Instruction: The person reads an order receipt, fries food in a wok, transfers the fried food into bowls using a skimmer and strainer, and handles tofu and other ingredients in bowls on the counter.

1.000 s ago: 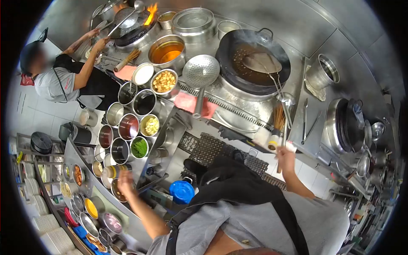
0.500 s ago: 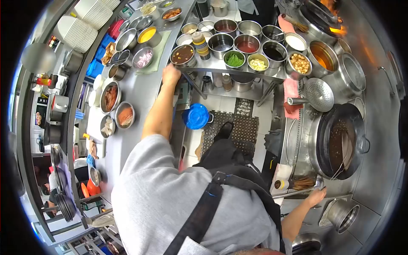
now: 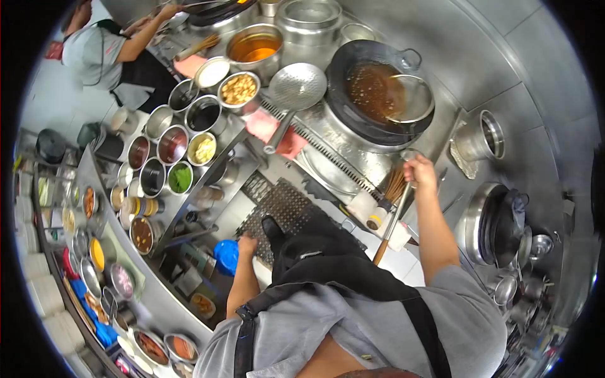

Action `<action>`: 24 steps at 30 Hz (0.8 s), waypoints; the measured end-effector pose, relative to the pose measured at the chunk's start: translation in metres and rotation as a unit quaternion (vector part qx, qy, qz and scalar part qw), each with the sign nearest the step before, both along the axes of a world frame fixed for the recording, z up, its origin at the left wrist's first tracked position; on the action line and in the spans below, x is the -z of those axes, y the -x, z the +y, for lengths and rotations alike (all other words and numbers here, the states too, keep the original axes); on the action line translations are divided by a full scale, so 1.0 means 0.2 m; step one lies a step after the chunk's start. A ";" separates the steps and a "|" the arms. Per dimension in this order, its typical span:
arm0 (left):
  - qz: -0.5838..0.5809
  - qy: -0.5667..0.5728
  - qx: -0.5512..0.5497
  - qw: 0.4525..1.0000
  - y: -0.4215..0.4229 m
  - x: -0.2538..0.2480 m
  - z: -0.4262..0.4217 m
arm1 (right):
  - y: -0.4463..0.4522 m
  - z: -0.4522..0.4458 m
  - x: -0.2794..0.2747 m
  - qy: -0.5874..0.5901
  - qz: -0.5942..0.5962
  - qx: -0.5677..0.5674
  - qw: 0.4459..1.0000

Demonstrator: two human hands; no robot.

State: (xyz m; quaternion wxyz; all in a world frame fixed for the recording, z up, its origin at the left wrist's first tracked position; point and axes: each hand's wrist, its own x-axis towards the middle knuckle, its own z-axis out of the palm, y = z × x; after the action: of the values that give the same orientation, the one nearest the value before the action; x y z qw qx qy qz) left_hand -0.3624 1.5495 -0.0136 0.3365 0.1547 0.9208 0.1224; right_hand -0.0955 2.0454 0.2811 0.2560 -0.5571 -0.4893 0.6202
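Observation:
My right hand (image 3: 419, 171) is closed around the metal shaft of a ladle (image 3: 395, 222), near its bowl end. The ladle's wooden handle points down toward my body. Beside the shaft lies a bamboo wok brush (image 3: 394, 189). Just beyond is a black wok (image 3: 343, 82) of bubbling brown liquid, with a round mesh strainer (image 3: 413, 99) resting in it. My left hand (image 3: 247, 244) hangs low beside the blue lid of a bucket (image 3: 225, 257). Its fingers are blurred, and I cannot tell whether it touches the lid.
Several metal pots of sauces and toppings stand on a steel table (image 3: 217, 167) at left. A perforated ladle (image 3: 296, 88) rests by the stove. A person (image 3: 104, 57) works at another wok. More woks (image 3: 498, 227) stand at right, and a black rubber mat (image 3: 283, 208) covers the floor.
My view has swung right, toward the wok. My left hand has left the steel table's edge and dropped beside the bucket. My right hand has moved onto the ladle's shaft.

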 end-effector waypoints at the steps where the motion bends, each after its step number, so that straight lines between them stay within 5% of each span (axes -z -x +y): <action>1: -0.014 0.004 0.048 0.999 -0.03 -0.03 0.15 | 0.03 0.02 0.06 0.013 0.025 0.002 1.000; 5: -0.059 -0.025 0.136 0.989 -0.11 -0.14 0.68 | 0.22 0.04 0.12 0.052 0.142 -0.044 0.988; 10: -0.213 -0.086 0.120 0.966 -0.32 0.10 1.11 | 0.36 0.22 0.08 0.047 0.140 0.000 0.989; 11: -0.346 -0.034 0.031 0.937 -0.38 0.06 1.21 | 0.34 0.28 0.05 0.027 0.140 -0.015 0.990; 16: -0.425 -0.115 -0.116 0.890 -0.84 0.21 1.40 | 0.08 0.48 -0.12 -0.109 0.076 -0.005 0.991; 18: -0.562 -0.240 -0.320 0.724 -0.97 0.29 1.43 | -0.08 0.49 -0.20 -0.181 0.017 0.017 0.983; 19: -0.590 -0.254 -0.349 0.682 -0.98 0.17 1.46 | -0.17 0.50 -0.20 -0.215 -0.071 0.035 0.973; 20: -0.591 -0.248 -0.351 0.683 -1.01 0.17 1.48 | -0.24 0.49 -0.19 -0.210 -0.075 0.037 0.974; 22: -0.539 -0.280 -0.400 0.687 -1.02 0.13 1.49 | -0.34 0.45 -0.18 -0.305 -0.324 0.053 0.894; 24: -0.508 -0.284 -0.420 0.696 -1.00 0.07 1.52 | -0.60 0.56 0.07 -0.349 -0.406 0.044 0.843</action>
State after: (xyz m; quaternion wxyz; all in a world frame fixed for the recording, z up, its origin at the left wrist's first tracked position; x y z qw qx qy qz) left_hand -0.1620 1.8526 -0.0282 0.6064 -0.2461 0.5008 0.5665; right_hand 0.0246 2.1583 0.2680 0.2390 -0.6534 -0.7091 0.1149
